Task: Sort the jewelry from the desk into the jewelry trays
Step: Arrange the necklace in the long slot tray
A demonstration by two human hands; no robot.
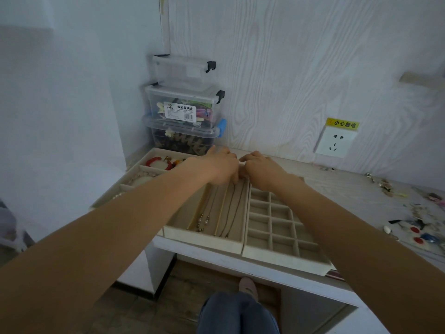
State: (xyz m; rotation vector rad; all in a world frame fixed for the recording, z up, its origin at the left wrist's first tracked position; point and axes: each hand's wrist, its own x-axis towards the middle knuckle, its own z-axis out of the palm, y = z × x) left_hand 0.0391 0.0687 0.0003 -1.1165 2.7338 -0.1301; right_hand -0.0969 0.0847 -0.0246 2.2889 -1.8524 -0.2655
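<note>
Three beige velvet trays sit side by side on the white desk. The middle necklace tray (204, 239) holds several thin chains (232, 208) laid lengthwise, with bead pendants at the near end. My left hand (220, 166) and my right hand (261, 168) meet at this tray's far end, fingers curled down onto the tops of the chains; what they pinch is hidden. The grid tray (286, 257) on the right shows bare compartments. The left tray (134, 166) holds red bracelets (157, 162) and bead strands. Loose jewelry (419, 225) lies scattered at the desk's right.
Three stacked clear plastic boxes (184, 112) with hair accessories stand in the back corner behind the trays. A wall socket (334, 143) with a yellow warning label is on the back panel. The desk's front edge overhangs my knees and a shoe.
</note>
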